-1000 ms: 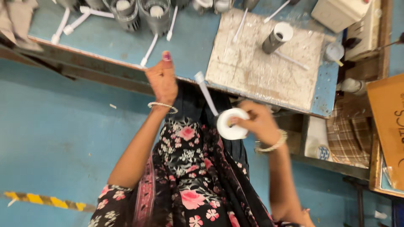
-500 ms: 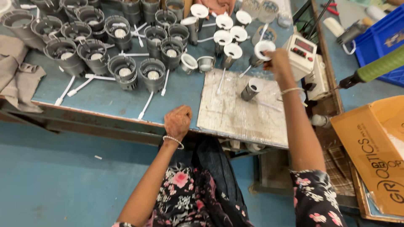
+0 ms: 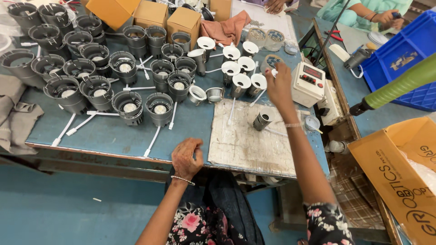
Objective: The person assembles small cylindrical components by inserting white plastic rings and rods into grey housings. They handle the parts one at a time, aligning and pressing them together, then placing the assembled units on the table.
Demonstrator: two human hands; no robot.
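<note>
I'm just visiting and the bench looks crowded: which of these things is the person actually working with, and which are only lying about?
In hand or close by:
right hand, reaching among the white-rimmed lamp housings
left hand, resting on the blue table edge
small grey cylinder on the worn white board

Lying about:
grey lamp housings with white leads
cardboard boxes
brown cloth
white meter box
blue crate

Left of the reach, rows of grey ribbed lamp housings (image 3: 129,105) with white leads cover the blue table (image 3: 109,131). Beyond them stand brown cardboard boxes (image 3: 184,20) and a rust cloth (image 3: 229,27). To the right sit a blue crate (image 3: 402,59), a green-handled tool (image 3: 404,84) and an open carton (image 3: 399,168).
</note>
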